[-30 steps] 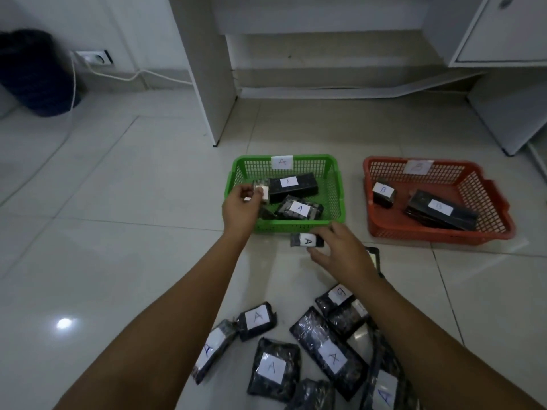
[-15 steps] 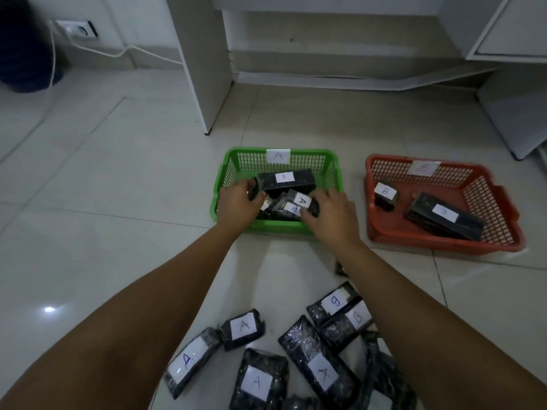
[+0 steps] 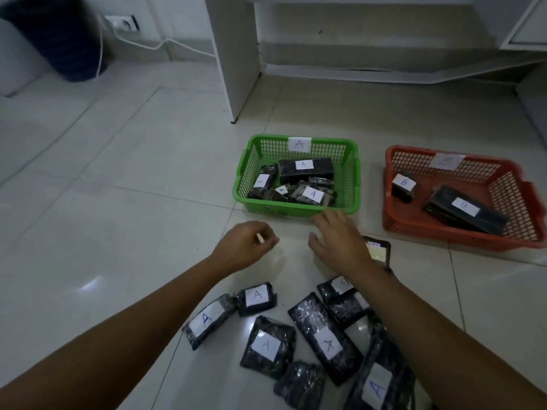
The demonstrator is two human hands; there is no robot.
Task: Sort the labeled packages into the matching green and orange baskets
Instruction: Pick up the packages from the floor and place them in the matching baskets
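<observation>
Both hands are hanging over the pale tiled floor [image 3: 118,202], between the baskets and the heap of unsorted packages. The left hand [image 3: 245,247] is curling loosely, its fingers half closed around nothing I can make out except a small pale sliver at the fingertips, too small to identify. The right hand [image 3: 340,241] is spreading flat and open, palm down, gripping nothing, just short of the near wall of the green plastic mesh basket [image 3: 245,173] tagged A, which is already holding about 5 black wrapped packages. The orange plastic mesh basket [image 3: 393,208], lying to the right of the green one, is carrying 2 black packages, at least 1 marked B. A dark phone-like slab [image 3: 380,251] is lying just beside the right wrist. The remaining black plastic-wrapped packages with white paper labels are lying nearer the person than either hand, under and between the forearms. The small A-labelled packet [image 3: 257,298] is sitting directly behind the left hand, its long axis running roughly left to right, so the left hand looks nearer to it. The long A-labelled pack [image 3: 325,338] is running diagonally away from the person, closer to the right forearm. A partly hidden packet [image 3: 337,287] under the right forearm is showing a letter I cannot read.
</observation>
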